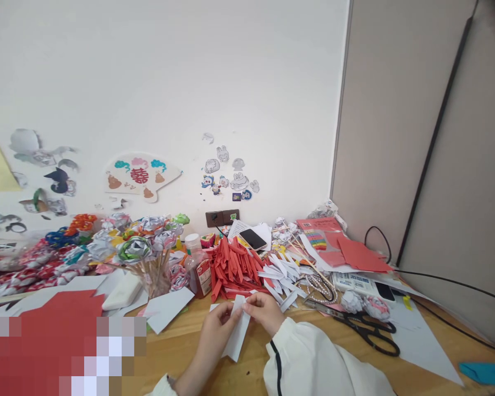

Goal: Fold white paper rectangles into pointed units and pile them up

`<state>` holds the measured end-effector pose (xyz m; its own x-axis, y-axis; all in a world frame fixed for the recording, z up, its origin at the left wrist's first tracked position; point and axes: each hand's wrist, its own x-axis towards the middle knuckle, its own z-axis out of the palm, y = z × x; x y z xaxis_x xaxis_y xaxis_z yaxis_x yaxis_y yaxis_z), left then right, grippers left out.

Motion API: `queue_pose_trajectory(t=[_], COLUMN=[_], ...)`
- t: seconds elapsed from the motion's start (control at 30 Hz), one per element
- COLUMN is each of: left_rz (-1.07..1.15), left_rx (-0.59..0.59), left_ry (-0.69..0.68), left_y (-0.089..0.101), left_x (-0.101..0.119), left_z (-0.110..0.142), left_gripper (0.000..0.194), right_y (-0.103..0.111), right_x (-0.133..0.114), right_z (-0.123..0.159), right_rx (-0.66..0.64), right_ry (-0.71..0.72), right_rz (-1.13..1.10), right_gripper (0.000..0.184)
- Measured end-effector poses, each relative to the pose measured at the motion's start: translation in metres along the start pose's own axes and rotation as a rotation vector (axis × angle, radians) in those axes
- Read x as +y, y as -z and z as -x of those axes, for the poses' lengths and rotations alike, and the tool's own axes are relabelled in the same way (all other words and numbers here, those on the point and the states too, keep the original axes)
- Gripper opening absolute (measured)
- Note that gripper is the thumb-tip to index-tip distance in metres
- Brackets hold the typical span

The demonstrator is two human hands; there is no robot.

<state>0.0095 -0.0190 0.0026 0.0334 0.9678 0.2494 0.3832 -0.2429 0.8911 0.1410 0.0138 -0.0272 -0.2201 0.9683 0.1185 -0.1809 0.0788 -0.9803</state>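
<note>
Between my two hands, low in the middle of the head view, is a folded strip of white paper. My left hand pinches it near its top from the left side. The fingers of my right hand close on its upper right edge. Just beyond my hands lies a heap of folded red paper strips, and to its right a smaller pile of folded white paper strips. Another sheet of white paper shows partly behind my left hand.
Black-handled scissors lie at the right. A bottle and a cup of sticks stand left of the red heap. A phone rests behind it. Red paper covers the left front. Paper flowers pile along the wall.
</note>
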Motion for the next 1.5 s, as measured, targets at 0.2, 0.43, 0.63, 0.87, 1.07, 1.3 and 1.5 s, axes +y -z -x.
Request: queue_pose_trajectory(t=[0.2, 0.43, 0.63, 0.87, 1.07, 1.3, 1.5], left_rz=[0.089, 0.071, 0.014, 0.04, 0.095, 0.171, 0.607], left_rx=[-0.024, -0.036, -0.044, -0.01, -0.021, 0.031, -0.12], left_ry=[0.046, 0.107, 0.05, 0.046, 0.086, 0.115, 0.327], left_y=[-0.001, -0.001, -0.001, -0.002, -0.001, -0.003, -0.005], left_x=[0.0, 0.001, 0.002, -0.002, 0.002, -0.007, 0.001], left_z=[0.0, 0.0, 0.002, 0.002, 0.003, -0.001, 0.003], left_gripper=[0.031, 0.03, 0.026, 0.024, 0.023, 0.025, 0.034], right_y=[-0.003, -0.006, -0.006, -0.007, -0.008, -0.005, -0.003], right_x=[0.008, 0.008, 0.003, 0.004, 0.002, 0.002, -0.01], right_z=[0.0, 0.002, 0.004, 0.007, 0.007, 0.006, 0.008], right_rx=[0.022, 0.026, 0.009, 0.008, -0.049, 0.013, 0.046], right_ry=[-0.018, 0.016, 0.061, 0.144, 0.176, 0.131, 0.229], right_rz=[-0.046, -0.01, 0.026, 0.132, 0.14, 0.201, 0.389], right_gripper=[0.036, 0.03, 0.023, 0.019, 0.018, 0.017, 0.009])
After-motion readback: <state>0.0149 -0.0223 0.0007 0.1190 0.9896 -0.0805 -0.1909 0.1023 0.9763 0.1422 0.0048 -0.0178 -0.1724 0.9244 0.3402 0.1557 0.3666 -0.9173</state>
